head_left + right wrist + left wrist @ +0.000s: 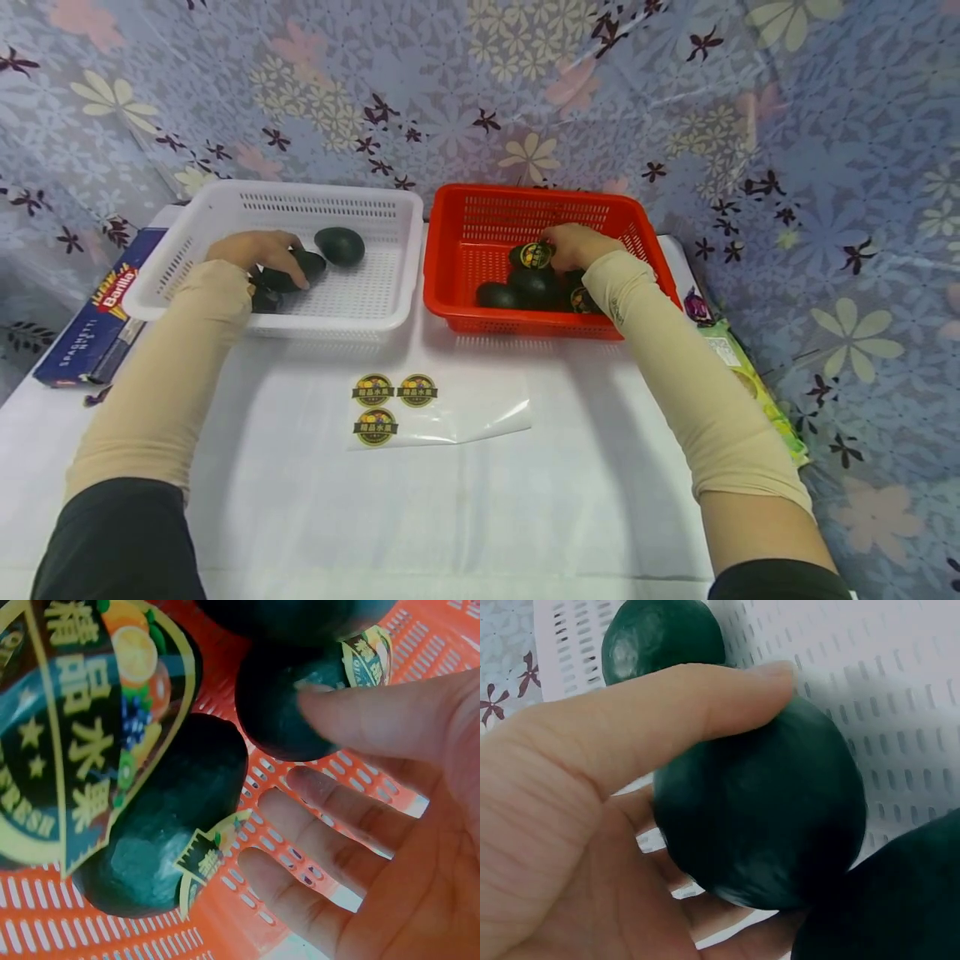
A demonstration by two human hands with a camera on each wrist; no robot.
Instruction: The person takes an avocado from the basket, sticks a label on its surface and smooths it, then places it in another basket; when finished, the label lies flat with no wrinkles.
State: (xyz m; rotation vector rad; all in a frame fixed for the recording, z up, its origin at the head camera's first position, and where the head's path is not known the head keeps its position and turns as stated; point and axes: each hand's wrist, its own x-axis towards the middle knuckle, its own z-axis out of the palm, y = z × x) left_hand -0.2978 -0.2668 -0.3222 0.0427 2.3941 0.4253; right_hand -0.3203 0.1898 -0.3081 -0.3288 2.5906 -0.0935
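Bordering white tabletop (517, 517), floral cloth (442, 92)

Red basket (536, 193) free left-rear, avocados (532, 287) nearside

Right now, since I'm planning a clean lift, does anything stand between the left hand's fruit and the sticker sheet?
Yes: the white basket's near rim stands between the sticker sheet and the dark fruit in the left hand.

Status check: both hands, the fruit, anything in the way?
Left hand grips a dark green fruit in the white basket. Right hand, fingers extended, among stickered fruit in the red basket. Another fruit crowds the held one.
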